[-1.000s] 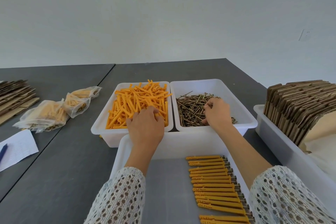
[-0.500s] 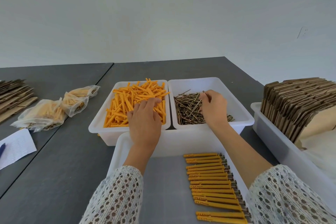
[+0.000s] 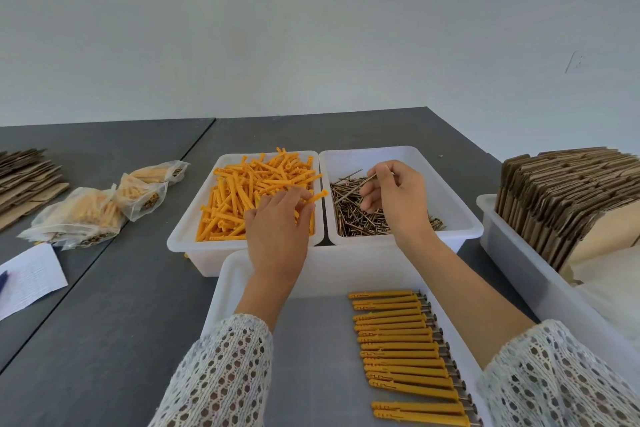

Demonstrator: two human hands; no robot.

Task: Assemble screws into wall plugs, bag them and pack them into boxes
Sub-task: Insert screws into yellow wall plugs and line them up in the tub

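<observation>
Both hands have lifted from the bins since a second ago. Nearest, assembled plugs (image 3: 401, 350) lie in a row in the front tray (image 3: 228, 288). Beyond, the left hand (image 3: 277, 236) pinches an orange wall plug (image 3: 317, 196) over the plug bin (image 3: 194, 229), while the right hand (image 3: 394, 198) pinches a screw (image 3: 360, 185) above the screw bin (image 3: 460, 218), toward the counter's (image 3: 121, 305) far edge.
</observation>
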